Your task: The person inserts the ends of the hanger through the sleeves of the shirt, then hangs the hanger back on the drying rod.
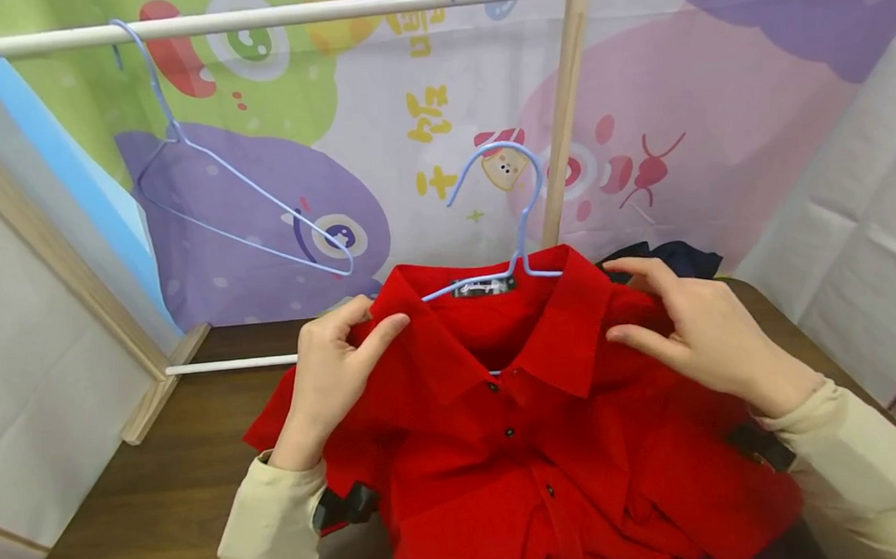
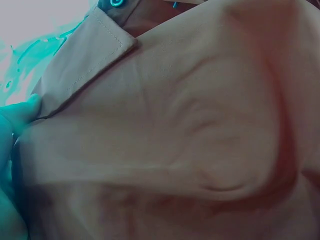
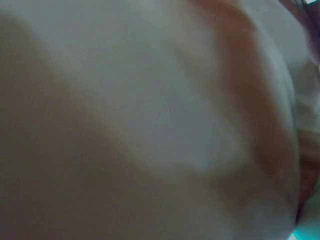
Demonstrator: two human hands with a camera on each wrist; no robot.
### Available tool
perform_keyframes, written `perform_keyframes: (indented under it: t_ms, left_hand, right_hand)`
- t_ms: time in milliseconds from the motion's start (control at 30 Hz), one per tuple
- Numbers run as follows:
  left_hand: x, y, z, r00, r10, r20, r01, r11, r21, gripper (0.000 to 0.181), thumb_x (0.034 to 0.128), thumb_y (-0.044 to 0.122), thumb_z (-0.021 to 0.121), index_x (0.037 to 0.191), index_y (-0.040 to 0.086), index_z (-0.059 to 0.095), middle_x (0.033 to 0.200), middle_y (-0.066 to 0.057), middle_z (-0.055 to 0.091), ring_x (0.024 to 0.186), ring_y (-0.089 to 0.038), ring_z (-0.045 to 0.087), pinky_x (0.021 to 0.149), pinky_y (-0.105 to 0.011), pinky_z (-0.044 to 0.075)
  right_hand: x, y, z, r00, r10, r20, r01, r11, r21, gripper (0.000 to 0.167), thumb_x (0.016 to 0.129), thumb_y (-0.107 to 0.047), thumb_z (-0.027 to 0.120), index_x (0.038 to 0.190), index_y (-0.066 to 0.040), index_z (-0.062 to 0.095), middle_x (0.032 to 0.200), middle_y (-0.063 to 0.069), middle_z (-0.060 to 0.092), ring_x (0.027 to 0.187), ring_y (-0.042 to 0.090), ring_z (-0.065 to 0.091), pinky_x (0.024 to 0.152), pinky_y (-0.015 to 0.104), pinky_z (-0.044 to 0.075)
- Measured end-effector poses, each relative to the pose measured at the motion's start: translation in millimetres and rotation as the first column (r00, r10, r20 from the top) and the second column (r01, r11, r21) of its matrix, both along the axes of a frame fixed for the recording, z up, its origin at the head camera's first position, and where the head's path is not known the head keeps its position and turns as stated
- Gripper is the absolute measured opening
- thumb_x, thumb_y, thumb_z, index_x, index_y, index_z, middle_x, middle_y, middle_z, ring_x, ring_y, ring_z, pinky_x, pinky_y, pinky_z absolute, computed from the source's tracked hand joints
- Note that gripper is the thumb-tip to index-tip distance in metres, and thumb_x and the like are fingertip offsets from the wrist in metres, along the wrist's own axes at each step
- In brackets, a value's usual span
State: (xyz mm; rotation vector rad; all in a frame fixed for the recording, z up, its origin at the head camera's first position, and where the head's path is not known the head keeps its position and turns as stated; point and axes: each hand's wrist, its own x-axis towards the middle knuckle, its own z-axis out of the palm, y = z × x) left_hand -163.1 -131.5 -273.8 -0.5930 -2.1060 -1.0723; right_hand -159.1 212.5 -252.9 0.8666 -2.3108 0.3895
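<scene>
A red short-sleeved shirt (image 1: 457,479) with a collar and dark buttons hangs on a light blue hanger (image 1: 522,226), whose hook rises free above the neckline. My left hand (image 1: 332,368) pinches the shirt at the shoulder beside the collar, thumb in front. On the other shoulder, my right hand (image 1: 713,335) holds the cloth between thumb and fingers. Shirt cloth (image 2: 150,125) fills most of the left wrist view, with the left thumb (image 2: 27,110) at the collar edge. Blurred cloth (image 3: 150,125) covers the right wrist view.
A rack with a white rail (image 1: 271,17) and wooden posts stands behind, carrying an empty blue hanger (image 1: 241,176) at the left. Dark cloth (image 1: 680,259) lies on the brown table (image 1: 157,484) behind the right hand. A cartoon-print curtain (image 1: 425,89) forms the back.
</scene>
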Motion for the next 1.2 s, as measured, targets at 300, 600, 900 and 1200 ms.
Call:
perform_keyframes:
  t_ms: [300,600,900,1200]
  left_hand:
    - [-2.7,-5.0,-3.2,0.999,-0.02,-0.041,0.022,0.999,0.045,0.037,0.0776,0.014,0.071,0.058,0.01,0.04,0.054,0.004,0.027,0.05,-0.006,0.025,0.045,-0.022,0.021]
    - [-5.3,-3.3,-1.0,0.998,-0.06,-0.021,0.061,0.994,0.085,0.034,0.0779,0.013,0.07,0.058,0.01,0.042,0.053,0.003,0.029,0.049,-0.006,0.026,0.045,-0.022,0.022]
    - [-9.6,5.3,11.8,0.996,-0.085,0.014,0.084,0.995,0.057,0.015,0.0778,0.017,0.071,0.075,0.008,0.059,0.058,0.002,0.043,0.053,-0.007,0.034,0.049,-0.021,0.028]
    - [-10.9,23.1,41.8,0.997,-0.08,0.014,0.081,0.988,-0.13,0.038,0.082,0.018,0.067,0.117,0.008,0.057,0.092,-0.004,0.062,0.083,-0.012,0.055,0.076,-0.027,0.043]
  right_hand:
    - [5.4,27,-3.2,0.999,-0.032,0.001,0.032,0.999,0.041,0.036,0.076,-0.012,0.07,0.11,-0.019,0.06,0.089,-0.008,0.065,0.064,0.007,0.052,0.064,0.025,0.042]
    - [5.1,45,-11.6,0.988,0.041,-0.15,-0.052,0.996,-0.068,0.038,0.09,-0.043,0.048,0.094,-0.009,0.065,0.074,-0.002,0.062,0.059,0.002,0.048,0.063,0.016,0.041]
    - [17.0,45,-3.8,0.917,-0.08,-0.39,0.06,0.996,-0.063,0.051,0.096,-0.045,0.035,0.083,-0.002,0.06,0.059,0.01,0.056,0.039,0.028,0.046,0.046,0.045,0.04]
    - [19.2,74,4.3,0.892,-0.189,-0.411,0.169,0.982,-0.083,0.044,0.094,-0.041,0.043,0.088,-0.004,0.065,0.056,0.012,0.058,0.043,0.034,0.05,0.045,0.045,0.035]
